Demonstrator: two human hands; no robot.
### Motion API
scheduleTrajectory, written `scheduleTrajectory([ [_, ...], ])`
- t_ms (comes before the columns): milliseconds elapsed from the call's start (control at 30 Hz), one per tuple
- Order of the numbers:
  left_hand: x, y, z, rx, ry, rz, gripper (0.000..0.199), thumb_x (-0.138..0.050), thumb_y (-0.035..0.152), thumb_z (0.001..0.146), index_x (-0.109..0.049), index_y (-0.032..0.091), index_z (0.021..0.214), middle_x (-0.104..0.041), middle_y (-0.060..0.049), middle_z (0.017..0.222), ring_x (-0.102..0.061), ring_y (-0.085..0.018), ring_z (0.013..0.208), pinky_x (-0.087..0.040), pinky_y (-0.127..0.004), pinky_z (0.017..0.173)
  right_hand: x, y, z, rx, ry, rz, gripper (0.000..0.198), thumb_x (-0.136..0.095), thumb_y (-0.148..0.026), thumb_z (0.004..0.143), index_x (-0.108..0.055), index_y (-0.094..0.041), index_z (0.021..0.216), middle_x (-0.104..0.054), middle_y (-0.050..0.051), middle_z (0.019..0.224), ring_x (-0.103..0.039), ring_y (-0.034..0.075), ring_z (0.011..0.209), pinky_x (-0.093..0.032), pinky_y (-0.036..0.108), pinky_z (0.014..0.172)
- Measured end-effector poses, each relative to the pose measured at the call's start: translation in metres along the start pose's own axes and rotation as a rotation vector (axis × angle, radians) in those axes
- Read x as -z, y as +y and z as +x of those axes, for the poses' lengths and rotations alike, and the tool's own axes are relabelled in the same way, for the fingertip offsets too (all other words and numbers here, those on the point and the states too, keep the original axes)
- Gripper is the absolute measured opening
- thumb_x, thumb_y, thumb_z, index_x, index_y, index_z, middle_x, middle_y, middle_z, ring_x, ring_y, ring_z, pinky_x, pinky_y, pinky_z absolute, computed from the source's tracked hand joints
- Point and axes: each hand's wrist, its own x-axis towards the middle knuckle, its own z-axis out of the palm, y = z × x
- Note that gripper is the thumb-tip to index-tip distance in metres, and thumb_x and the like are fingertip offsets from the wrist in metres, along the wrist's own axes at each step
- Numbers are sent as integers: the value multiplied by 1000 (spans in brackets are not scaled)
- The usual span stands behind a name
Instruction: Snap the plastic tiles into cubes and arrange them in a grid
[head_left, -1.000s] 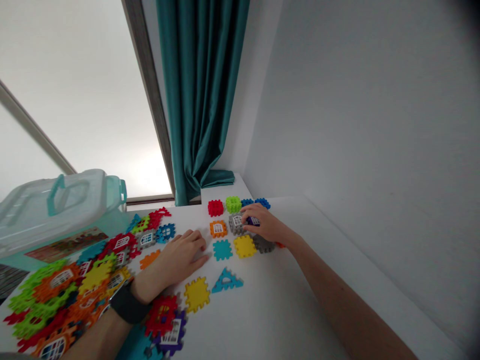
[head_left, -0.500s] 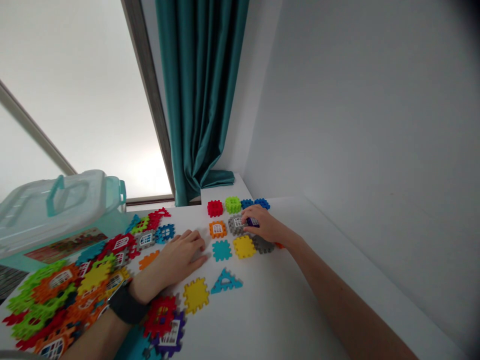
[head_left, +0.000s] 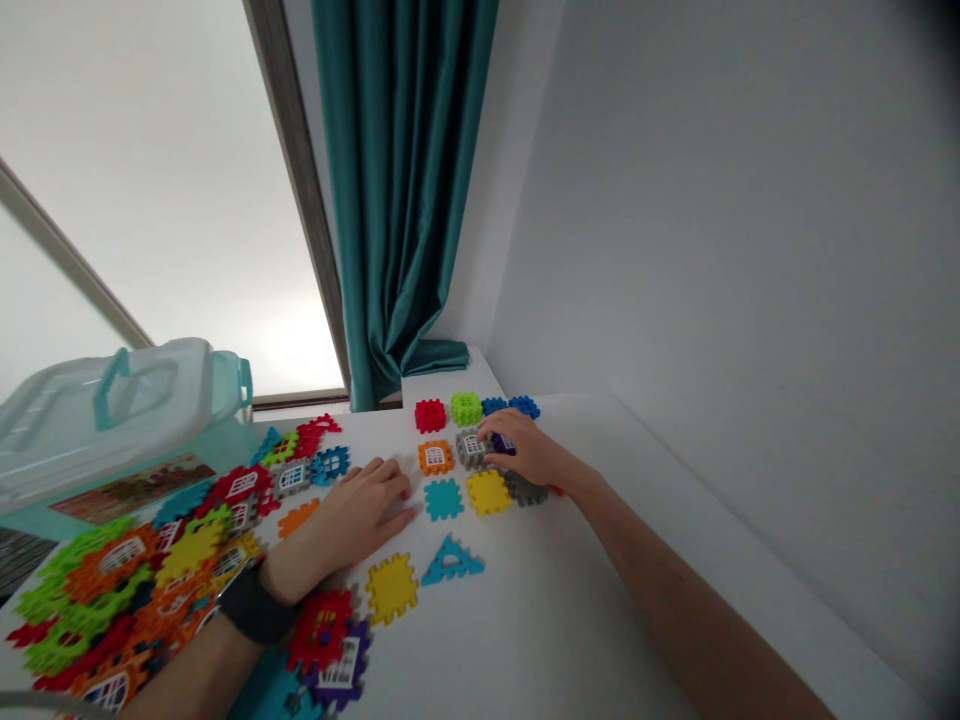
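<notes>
My right hand [head_left: 529, 450] has its thumb and fingers around a purple building block [head_left: 501, 444], right beside a grey window block [head_left: 472, 449]. Part of the purple piece is hidden by the fingers. Below that hand lie a yellow block [head_left: 489, 493] and a dark grey piece [head_left: 526, 490], with a bit of orange under the wrist. My left hand [head_left: 367, 510] rests palm down on the table, fingers loosely spread, holding nothing. Nearest to it are a light blue square block [head_left: 444, 499], an orange window block [head_left: 436, 457] and an orange piece [head_left: 298, 517].
A heap of mixed toothed blocks [head_left: 191, 550] covers the table's left side before a lidded plastic box [head_left: 112, 430]. A yellow square [head_left: 392, 589] and a blue triangle [head_left: 452, 559] lie in front. Red [head_left: 430, 415], green [head_left: 466, 408] and blue blocks [head_left: 523, 406] line the back.
My right hand has shifted very slightly left with the purple block, closer against the grey window block. My left hand stays in place.
</notes>
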Motion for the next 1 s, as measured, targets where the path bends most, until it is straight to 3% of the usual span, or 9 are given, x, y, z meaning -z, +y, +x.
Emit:
scheduleTrajectory([
  [500,6,5,2,43,-111,41,23,-50,38,100,-66,22,102,-63,-10,112,-60,-29,109,-50,-43,94,-1,1,0,-57,-54,-2,30,-75,-17,81,-65,-21,109,-71,10,118,-61,28,116,-45,49,105],
  [1000,5,2,1,13,-104,31,19,-53,35,99,-66,22,105,-64,-9,112,-60,-28,110,-50,-41,94,6,-8,-3,-92,-45,-10,30,-71,-20,85,-67,-20,114,-71,11,121,-62,27,118,-43,48,106],
])
